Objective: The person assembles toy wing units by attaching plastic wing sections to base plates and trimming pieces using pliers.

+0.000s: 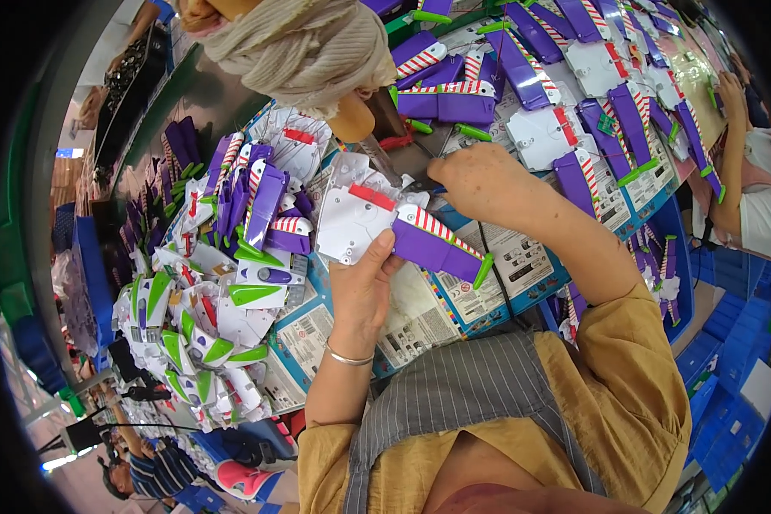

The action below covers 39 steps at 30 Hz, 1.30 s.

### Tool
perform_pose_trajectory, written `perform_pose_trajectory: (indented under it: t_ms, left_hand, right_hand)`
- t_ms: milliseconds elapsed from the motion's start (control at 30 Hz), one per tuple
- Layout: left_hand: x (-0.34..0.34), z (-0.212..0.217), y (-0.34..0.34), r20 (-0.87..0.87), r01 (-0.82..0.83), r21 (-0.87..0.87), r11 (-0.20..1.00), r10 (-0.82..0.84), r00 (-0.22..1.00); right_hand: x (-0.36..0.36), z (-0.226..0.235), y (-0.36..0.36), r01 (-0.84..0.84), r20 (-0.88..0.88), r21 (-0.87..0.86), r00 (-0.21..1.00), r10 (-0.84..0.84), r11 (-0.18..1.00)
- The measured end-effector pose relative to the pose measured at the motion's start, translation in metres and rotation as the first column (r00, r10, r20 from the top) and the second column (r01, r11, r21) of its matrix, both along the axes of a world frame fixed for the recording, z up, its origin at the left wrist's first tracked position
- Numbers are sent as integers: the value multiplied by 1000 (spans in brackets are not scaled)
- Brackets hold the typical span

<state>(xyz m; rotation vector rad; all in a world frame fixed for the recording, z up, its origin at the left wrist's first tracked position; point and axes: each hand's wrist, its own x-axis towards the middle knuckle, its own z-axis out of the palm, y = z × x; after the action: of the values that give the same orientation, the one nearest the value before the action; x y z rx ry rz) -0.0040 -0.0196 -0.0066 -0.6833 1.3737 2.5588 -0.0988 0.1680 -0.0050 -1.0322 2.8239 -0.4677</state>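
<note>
Piles of white and green parts (188, 327) crowd the lower left, leaving little room. Mid-frame, the left hand (358, 287) pinches the white panel (344, 221) with a purple wing (430, 248) at its right; a firm, flat hold seems best. The right hand (484, 180) bends close; I can't tell if it grips anything. Rightward, low printed sheets (531, 261) leave some room before the blue edge (550, 289).

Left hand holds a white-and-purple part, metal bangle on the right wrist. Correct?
Not quite: the head view shows the bangle on the left wrist, not the right. The left hand does hold a white-and-purple part.
</note>
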Motion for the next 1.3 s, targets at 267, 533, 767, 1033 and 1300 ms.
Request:
perform_pose_trajectory:
  t_ms: [267, 533, 767, 1033, 1300]
  left_hand:
    - [-3, 7, 6, -49, -30, -49, 998, 28, 998]
    - [-2, 3, 6, -59, -78, -36, 996, 76, 995]
    - [-4, 6, 9, -61, -92, -32, 995, 90, 994]
    - [-4, 8, 10, -48, -107, -32, 994, 106, 993]
    - [-3, 11, 10, -29, -113, -34, 993, 112, 993]
  right_hand:
    - [-7, 4, 1, 2, 103, 5, 995, -3, 1000]
    - [-6, 7, -2, 5, 175, 66, 984, -17, 998]
    - [-9, 2, -2, 2, 171, 46, 985, -10, 999]
    - [-9, 13, -3, -7, 249, 77, 968, -12, 997]
    - [-7, 8, -2, -3, 229, 47, 973, -8, 999]
